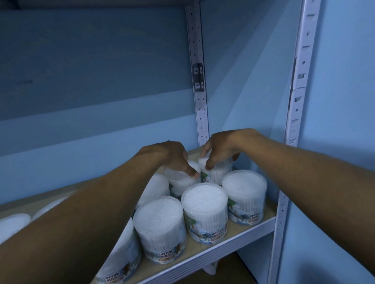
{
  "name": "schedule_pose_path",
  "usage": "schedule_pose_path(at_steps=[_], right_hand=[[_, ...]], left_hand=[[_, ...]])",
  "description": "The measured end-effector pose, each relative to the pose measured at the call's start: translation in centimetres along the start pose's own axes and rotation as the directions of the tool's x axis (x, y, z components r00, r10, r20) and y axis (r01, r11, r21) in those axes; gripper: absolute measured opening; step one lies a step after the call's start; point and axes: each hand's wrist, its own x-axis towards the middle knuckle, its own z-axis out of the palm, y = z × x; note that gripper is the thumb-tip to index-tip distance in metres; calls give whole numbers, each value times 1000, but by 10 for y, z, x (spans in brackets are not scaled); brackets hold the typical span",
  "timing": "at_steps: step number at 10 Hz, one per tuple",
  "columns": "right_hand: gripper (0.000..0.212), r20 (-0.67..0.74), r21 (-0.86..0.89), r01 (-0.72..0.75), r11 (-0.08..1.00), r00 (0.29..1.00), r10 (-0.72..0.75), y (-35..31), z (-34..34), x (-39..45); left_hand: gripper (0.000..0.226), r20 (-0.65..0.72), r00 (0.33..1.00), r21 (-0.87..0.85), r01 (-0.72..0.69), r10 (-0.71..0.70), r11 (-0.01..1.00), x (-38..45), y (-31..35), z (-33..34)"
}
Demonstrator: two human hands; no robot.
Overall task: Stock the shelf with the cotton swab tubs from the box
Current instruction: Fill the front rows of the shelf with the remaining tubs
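Several clear round tubs of cotton buds stand on the wooden shelf (217, 247). My left hand (172, 157) rests from above on a back-row tub (181, 183), fingers curled over its lid. Beside it, my right hand (222, 148) grips the top of the back corner tub (217, 173). The two hands nearly touch. In front stand three upright tubs: one at front left (160, 227), one in the middle (205, 211), one at the right (245, 193). My left forearm hides part of other tubs (125, 262). The box is out of view.
White perforated uprights stand at the back corner (198, 72) and front right (300, 85). Blue walls close off the back and right side. Two pale tub lids (4, 228) show at the far left of the shelf. Another shelf board lies overhead.
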Motion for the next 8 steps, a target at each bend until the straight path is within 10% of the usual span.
schedule_pose_path(at_steps=[8], right_hand=[[60, -56, 59, 2, 998, 998, 1, 7, 18, -28]], left_hand=[[89, -44, 999, -102, -24, 20, 995, -33, 3, 7]])
